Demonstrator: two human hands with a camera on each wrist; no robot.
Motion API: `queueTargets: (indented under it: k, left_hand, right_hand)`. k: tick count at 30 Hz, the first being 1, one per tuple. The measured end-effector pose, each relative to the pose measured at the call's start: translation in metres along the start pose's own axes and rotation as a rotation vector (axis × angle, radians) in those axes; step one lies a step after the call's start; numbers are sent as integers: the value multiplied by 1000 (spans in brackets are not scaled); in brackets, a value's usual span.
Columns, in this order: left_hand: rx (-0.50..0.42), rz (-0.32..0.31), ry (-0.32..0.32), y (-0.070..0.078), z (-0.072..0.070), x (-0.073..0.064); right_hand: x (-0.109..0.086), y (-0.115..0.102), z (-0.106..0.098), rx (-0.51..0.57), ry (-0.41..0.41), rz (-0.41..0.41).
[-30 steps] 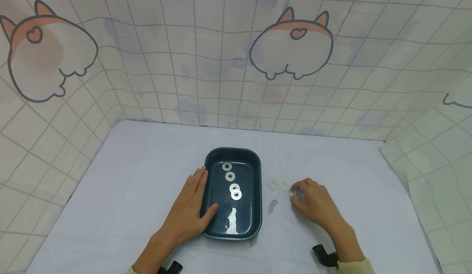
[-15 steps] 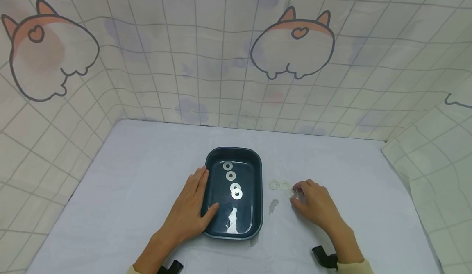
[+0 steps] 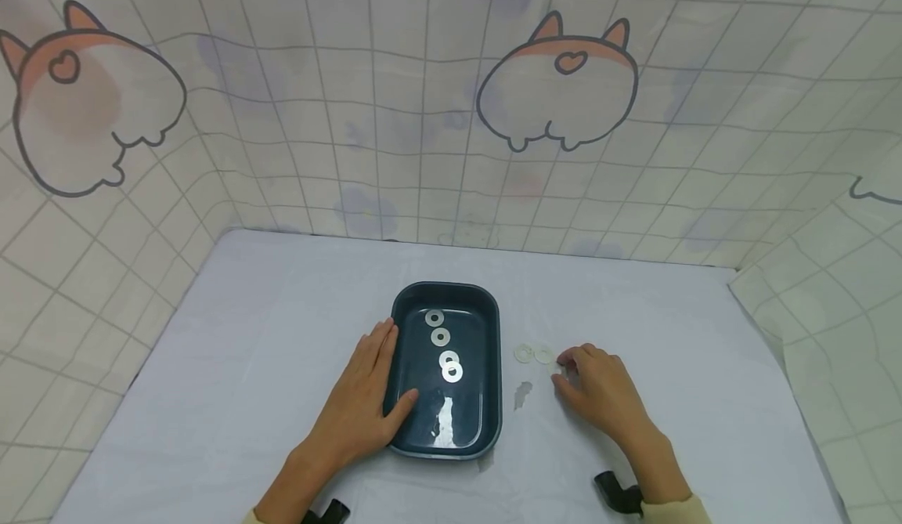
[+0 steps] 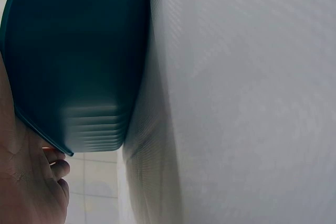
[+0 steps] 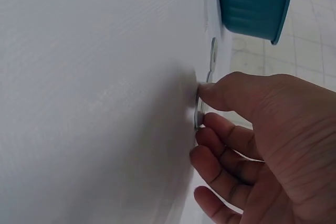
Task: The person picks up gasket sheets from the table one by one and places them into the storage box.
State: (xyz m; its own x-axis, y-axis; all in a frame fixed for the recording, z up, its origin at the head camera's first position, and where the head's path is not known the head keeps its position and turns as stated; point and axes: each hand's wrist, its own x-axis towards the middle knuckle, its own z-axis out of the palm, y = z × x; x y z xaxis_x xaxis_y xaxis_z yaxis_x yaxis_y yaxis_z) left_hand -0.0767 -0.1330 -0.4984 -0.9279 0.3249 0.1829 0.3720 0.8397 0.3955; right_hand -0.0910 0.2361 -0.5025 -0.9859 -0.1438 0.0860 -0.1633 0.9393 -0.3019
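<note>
A dark teal rectangular tray (image 3: pixel 474 422) stands on the white table. Several flat metal washers (image 3: pixel 440 344) lie inside it, two of them overlapping. My left hand (image 3: pixel 359 406) rests along the tray's left rim, fingers straight and thumb reaching over the edge. In the left wrist view, the palm is against the rim of the tray (image 4: pixel 79 66). Right of the tray, my right hand (image 3: pixel 599 383) pinches a washer (image 5: pixel 197 109) by its edges at the tabletop, between thumb and index finger. Two more washers (image 3: pixel 537 358) lie just left of those fingertips.
A grey patch (image 3: pixel 522 395) marks the white cloth (image 3: pixel 634 305) between the tray and my right hand. Black curved pieces (image 3: pixel 618 493) show at both wrists. A tile-patterned curtain (image 3: pixel 395 117) with animal drawings rises behind the table and at both sides.
The right thumb and fingertips have shifted very slightly around the washer. The left hand, the tray and the washers in it stay in place.
</note>
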Motion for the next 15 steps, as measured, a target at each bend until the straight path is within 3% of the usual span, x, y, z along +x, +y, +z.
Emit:
queueTargets:
  k: [15]
  left_hand:
    - [-9, 10, 0, -1, 1, 0]
  right_hand:
    - [3, -12, -6, -128, -7, -29]
